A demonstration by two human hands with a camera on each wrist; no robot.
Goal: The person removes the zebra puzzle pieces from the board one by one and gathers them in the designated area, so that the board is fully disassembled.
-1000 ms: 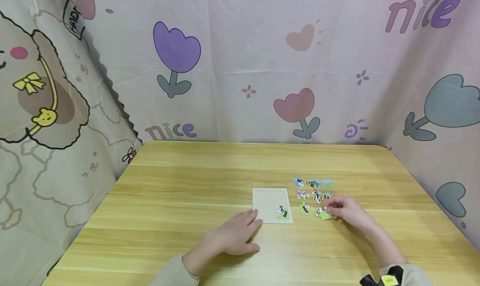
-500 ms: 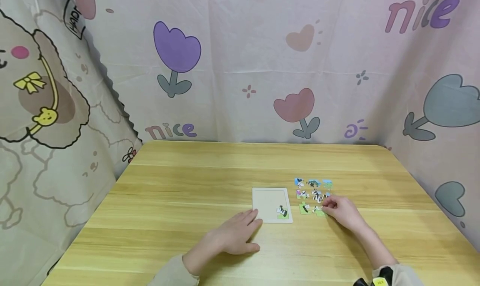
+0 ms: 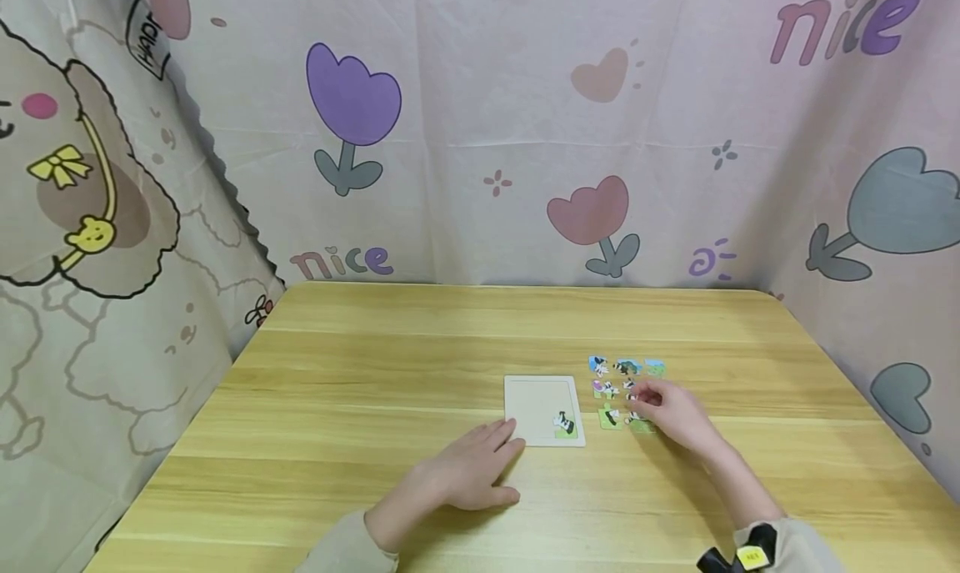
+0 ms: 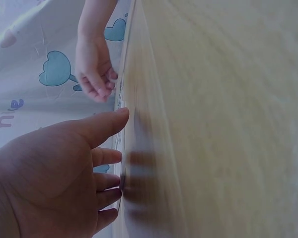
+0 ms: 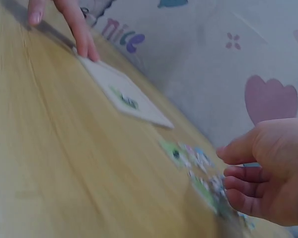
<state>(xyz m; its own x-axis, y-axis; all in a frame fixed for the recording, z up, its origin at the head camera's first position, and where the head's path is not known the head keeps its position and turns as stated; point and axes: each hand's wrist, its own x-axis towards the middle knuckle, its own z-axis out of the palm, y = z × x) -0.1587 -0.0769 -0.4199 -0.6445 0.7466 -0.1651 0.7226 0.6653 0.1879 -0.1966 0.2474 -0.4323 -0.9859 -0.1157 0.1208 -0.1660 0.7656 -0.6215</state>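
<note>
A shallow white puzzle tray [image 3: 532,402] lies on the table, with one animal puzzle piece [image 3: 564,425] in its lower right corner. My left hand [image 3: 472,469] rests flat, its fingertips on the tray's lower left edge. To the right of the tray, several loose puzzle pieces [image 3: 611,417] lie in rough rows. Over them is my right hand [image 3: 678,410], fingers loosely bent and partly covering the middle and lower pieces. In the right wrist view its thumb and fingers [image 5: 246,181] stand apart, with nothing visible between them.
The wooden table [image 3: 337,389] reaches back to a printed curtain [image 3: 480,131], which also hangs along both sides. A black strap with a yellow label [image 3: 750,556] is on the right wrist.
My right hand has set down the green-bottomed piece among the loose ones, let it go, and shifted left and slightly away from me. The left hand and tray have stayed put.
</note>
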